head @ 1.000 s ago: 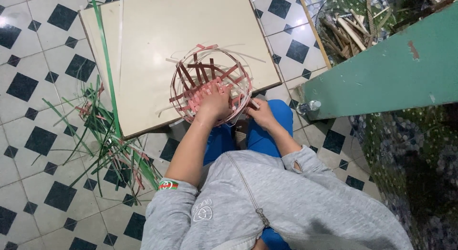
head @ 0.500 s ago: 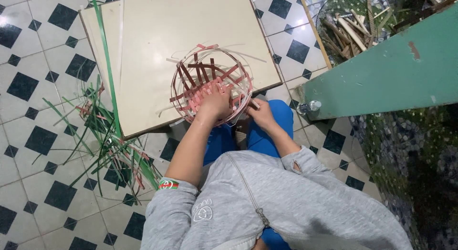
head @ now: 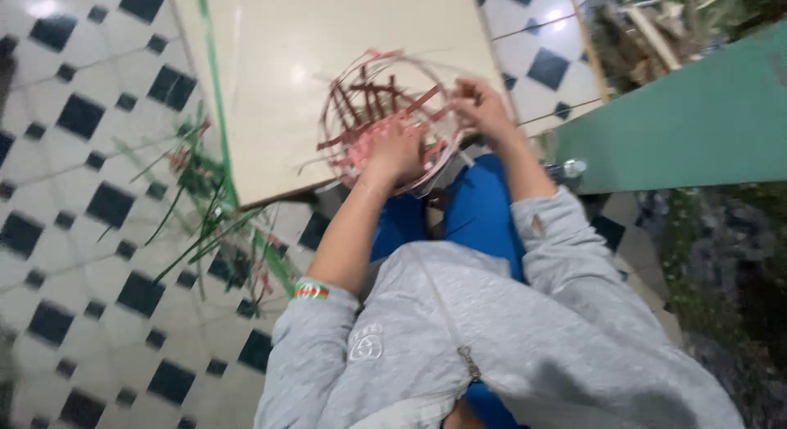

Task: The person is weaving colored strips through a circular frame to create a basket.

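A half-woven round basket (head: 369, 109) of red and pale strips lies on a cream board (head: 328, 36) in front of me. My left hand (head: 395, 153) presses on the near part of the basket, fingers among the red strips. My right hand (head: 479, 105) pinches a strip at the basket's right rim. Both arms wear grey sleeves, the left one pushed up; my blue trousers (head: 484, 208) show below the basket.
Loose green and red strips (head: 217, 224) lie scattered on the black-and-white tiled floor (head: 74, 232) at the left. A long green strip (head: 211, 85) runs along the board's left edge. A green slab (head: 689, 126) and a heap of sticks (head: 648, 36) are at the right.
The view has tilted and blurred. My right hand has risen from the basket's near right side to its upper right rim. My left hand stays on the basket.
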